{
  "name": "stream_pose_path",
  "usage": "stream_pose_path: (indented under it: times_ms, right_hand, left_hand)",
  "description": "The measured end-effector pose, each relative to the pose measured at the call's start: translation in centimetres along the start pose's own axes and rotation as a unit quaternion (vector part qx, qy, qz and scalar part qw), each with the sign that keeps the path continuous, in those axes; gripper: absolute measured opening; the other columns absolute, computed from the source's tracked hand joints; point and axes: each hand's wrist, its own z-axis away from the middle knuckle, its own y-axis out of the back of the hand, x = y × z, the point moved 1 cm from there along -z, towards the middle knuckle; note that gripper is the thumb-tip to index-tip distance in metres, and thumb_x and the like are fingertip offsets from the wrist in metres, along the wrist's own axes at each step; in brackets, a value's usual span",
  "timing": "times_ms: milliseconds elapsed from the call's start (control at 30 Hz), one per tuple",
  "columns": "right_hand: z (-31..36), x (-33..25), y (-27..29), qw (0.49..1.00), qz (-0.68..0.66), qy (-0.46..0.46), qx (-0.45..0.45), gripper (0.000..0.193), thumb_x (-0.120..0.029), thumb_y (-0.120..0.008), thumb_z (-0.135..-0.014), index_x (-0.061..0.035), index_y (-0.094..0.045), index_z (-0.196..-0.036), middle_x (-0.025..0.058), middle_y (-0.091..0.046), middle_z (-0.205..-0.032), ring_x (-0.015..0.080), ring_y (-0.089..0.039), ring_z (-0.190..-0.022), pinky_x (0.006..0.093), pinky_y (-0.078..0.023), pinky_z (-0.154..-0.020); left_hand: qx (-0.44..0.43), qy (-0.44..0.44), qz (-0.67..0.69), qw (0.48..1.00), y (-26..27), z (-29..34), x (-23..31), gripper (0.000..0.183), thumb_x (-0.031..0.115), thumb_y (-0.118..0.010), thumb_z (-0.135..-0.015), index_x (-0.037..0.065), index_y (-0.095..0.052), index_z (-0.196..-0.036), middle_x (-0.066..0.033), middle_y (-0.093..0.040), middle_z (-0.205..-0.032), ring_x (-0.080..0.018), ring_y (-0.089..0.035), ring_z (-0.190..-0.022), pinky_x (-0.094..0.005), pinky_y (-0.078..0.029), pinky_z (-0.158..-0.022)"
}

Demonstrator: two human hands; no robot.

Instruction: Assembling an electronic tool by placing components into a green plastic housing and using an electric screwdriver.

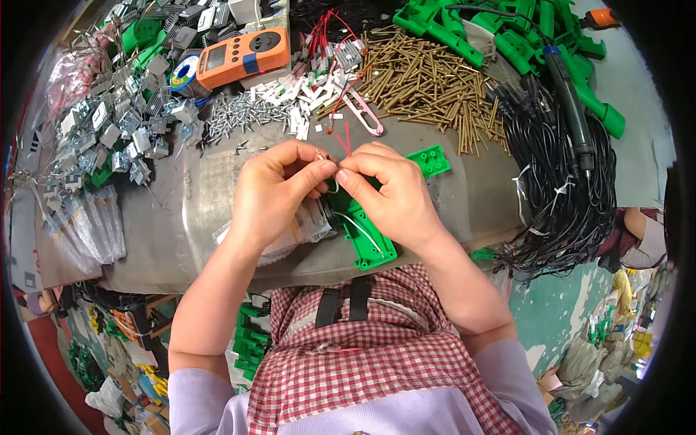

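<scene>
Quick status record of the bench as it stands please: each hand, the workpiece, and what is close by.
left hand: pinching thin wires at the fingertips
right hand: pinching the same wires, fingertips meeting the left
workpiece: green plastic part under both hands, white wire across it
near: pink snips, brass screws, orange meter

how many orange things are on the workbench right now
2: an orange meter at the bench's far left-centre, and a small orange object at the far right corner. Others may be hidden under the clutter.

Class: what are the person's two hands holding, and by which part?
Both the left hand and right hand pinch thin wires at their ends, above a green plastic part.
</scene>
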Motion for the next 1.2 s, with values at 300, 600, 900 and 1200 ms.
stream_pose_path:
  times_ms: [300, 600, 900, 1200]
  right_hand:
    - [-0.1, 0.1, 0.1, 1.000, -0.001, 0.007, -0.002, 0.011, -0.009, -0.064, -0.082, 0.0007, -0.063, -0.078, 0.0110, -0.060, -0.074, 0.0284, -0.058, -0.073, 0.0379, -0.047, -0.067]
    - [0.2, 0.0, 0.1, 0.998, 0.046, 0.021, -0.025, 0.010, -0.013, -0.065, -0.083, -0.0036, -0.063, -0.081, 0.0067, -0.060, -0.075, 0.0246, -0.057, -0.078, 0.0384, -0.041, -0.073]
    - [-0.8, 0.4, 0.6, 0.996, 0.010, -0.005, -0.084, 0.014, -0.018, -0.065, -0.081, -0.0039, -0.065, -0.081, 0.0070, -0.061, -0.076, 0.0249, -0.058, -0.079, 0.0370, -0.040, -0.073]
    - [-0.7, 0.2, 0.5, 0.996, 0.003, -0.010, -0.094, 0.013, -0.018, -0.066, -0.081, -0.0053, -0.063, -0.080, 0.0043, -0.062, -0.076, 0.0220, -0.058, -0.080, 0.0374, -0.039, -0.076]
  left_hand:
    - [-0.009, 0.021, -0.046, 0.999, -0.2, -0.3, 0.6, 0.013, 0.013, -0.068, -0.089, 0.001, -0.066, -0.092, -0.0022, -0.066, -0.078, -0.0062, -0.058, -0.067, -0.0218, -0.049, -0.062]
    - [0.005, -0.045, -0.056, 0.997, -0.1, -0.4, 0.0, 0.014, 0.014, -0.070, -0.088, 0.002, -0.064, -0.083, 0.0034, -0.060, -0.070, -0.0025, -0.050, -0.065, -0.0196, -0.040, -0.060]
    - [0.018, -0.485, -0.468, 0.738, 2.0, -0.4, 2.8, 0.040, 0.001, -0.077, -0.069, 0.006, -0.063, -0.107, -0.0103, -0.062, -0.099, -0.0237, -0.061, -0.084, -0.0331, -0.049, -0.074]
    - [-0.036, -0.019, -0.054, 0.998, 2.2, 0.0, 1.2, 0.018, 0.010, -0.072, -0.084, 0.000, -0.067, -0.098, -0.0001, -0.065, -0.088, -0.0071, -0.058, -0.082, -0.0245, -0.048, -0.074]
